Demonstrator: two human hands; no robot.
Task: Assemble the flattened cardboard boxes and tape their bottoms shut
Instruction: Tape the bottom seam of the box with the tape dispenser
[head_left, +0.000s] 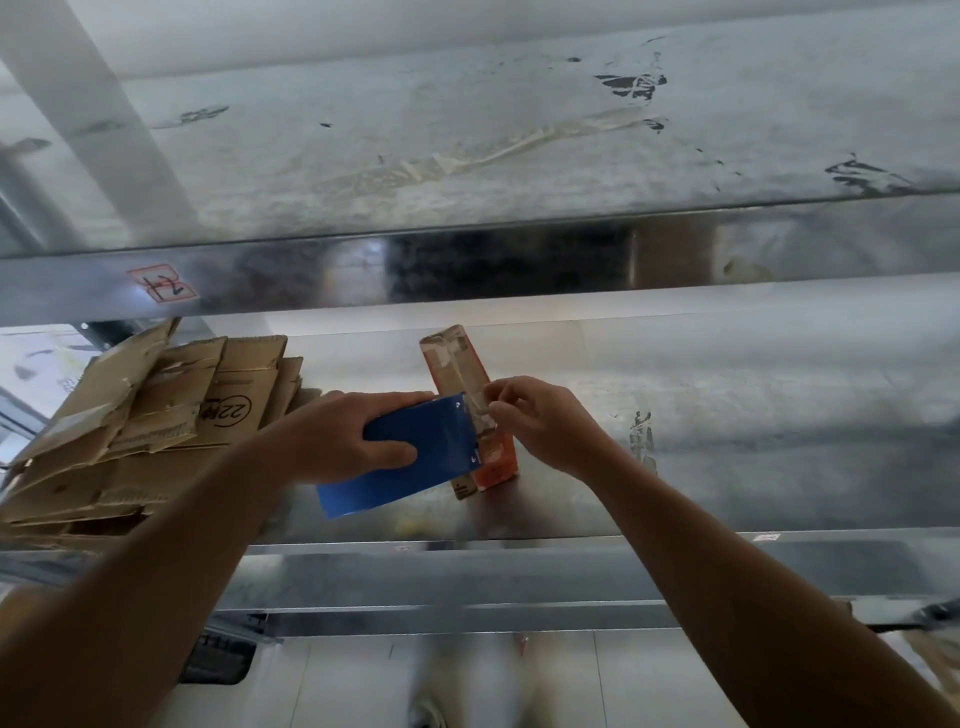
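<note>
My left hand (348, 436) grips a blue tape dispenser (405, 462) over the metal shelf. My right hand (540, 421) pinches the loose end of clear tape (480, 410) at the dispenser's front. Right behind the dispenser stands a small orange cardboard box (462, 374), with tape strips across the face turned toward me. A stack of flattened brown cardboard boxes (145, 421) lies on the shelf to the left.
The metal shelf (727, 426) stretches out to the right of the box. An upper metal shelf (467, 156) with tape residue hangs close above. Its front beam carries a red-bordered label (163, 283). White floor tiles (363, 686) show below.
</note>
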